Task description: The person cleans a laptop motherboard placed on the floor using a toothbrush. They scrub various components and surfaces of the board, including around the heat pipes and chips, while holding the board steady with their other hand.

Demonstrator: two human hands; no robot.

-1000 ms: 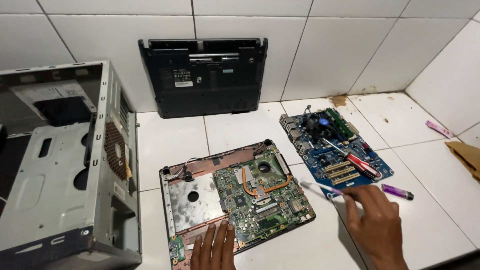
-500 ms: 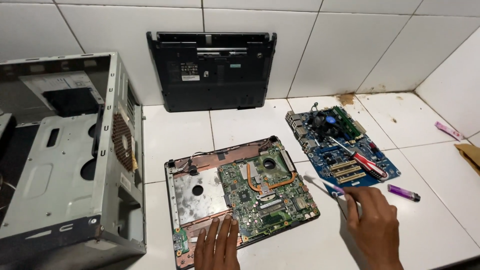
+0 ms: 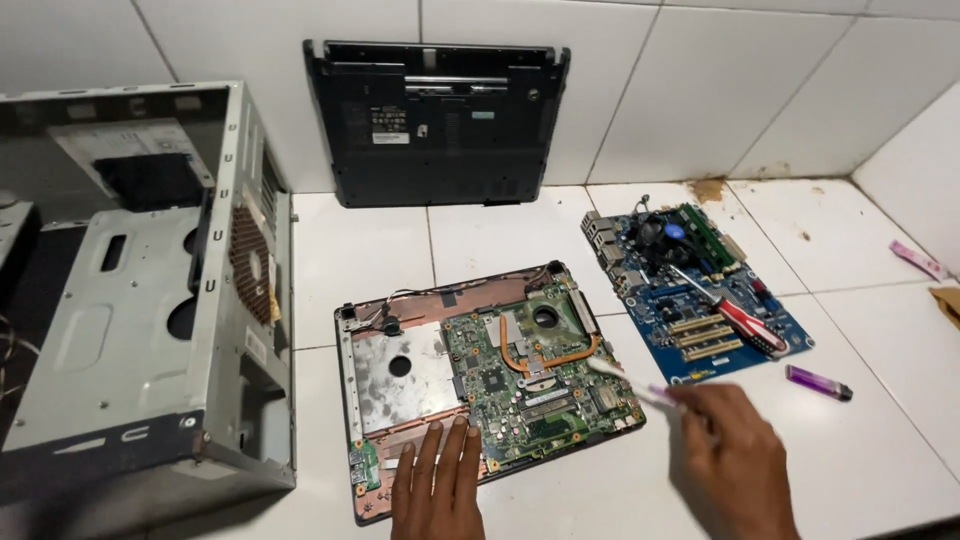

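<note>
Right hand point(image 3: 735, 450) closed on a slim white-bristled brush point(image 3: 635, 387) sweeps the green laptop motherboard point(image 3: 535, 385) in its open black base on the white tiled surface point(image 3: 880, 450), left hand point(image 3: 437, 490) flat, steadying the front edge; brushing stage, next calling for light strokes.

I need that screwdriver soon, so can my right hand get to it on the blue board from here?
Probably yes: the screwdriver lies in the open on the blue board, but the right hand already holds a toothbrush.
</note>
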